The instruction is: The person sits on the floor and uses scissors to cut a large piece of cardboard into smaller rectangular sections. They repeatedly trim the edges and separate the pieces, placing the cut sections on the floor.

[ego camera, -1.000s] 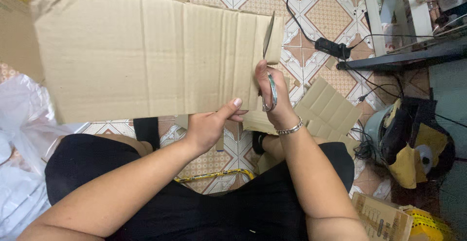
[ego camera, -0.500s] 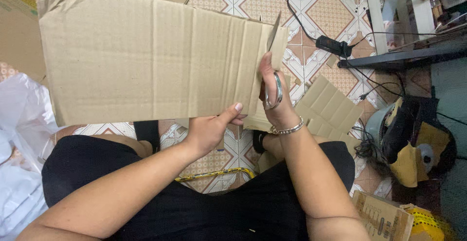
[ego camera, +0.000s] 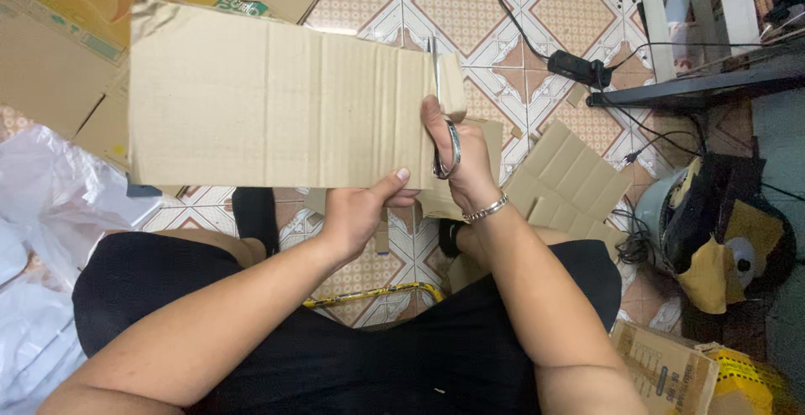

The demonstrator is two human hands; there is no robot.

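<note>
A large brown corrugated cardboard sheet (ego camera: 277, 105) is held up over a tiled floor. My left hand (ego camera: 360, 210) pinches its lower edge near the right end, thumb on top. My right hand (ego camera: 457, 159) grips metal scissors (ego camera: 444, 142) whose blades run up through the sheet's right end. A narrow strip of cardboard (ego camera: 453, 84) stands to the right of the blades, split from the main sheet. A silver bracelet (ego camera: 486, 208) circles my right wrist.
Cut cardboard pieces (ego camera: 570, 184) lie on the floor to the right. Printed flattened boxes (ego camera: 75, 12) lie at upper left, white plastic bags (ego camera: 42, 214) at left. A power adapter with cables (ego camera: 574, 67) and a dark shelf (ego camera: 696, 88) sit upper right. A small box (ego camera: 662, 369) lies lower right.
The scissors have advanced up the sheet, and the cut on the right end is longer. The sheet has shifted slightly in my left hand.
</note>
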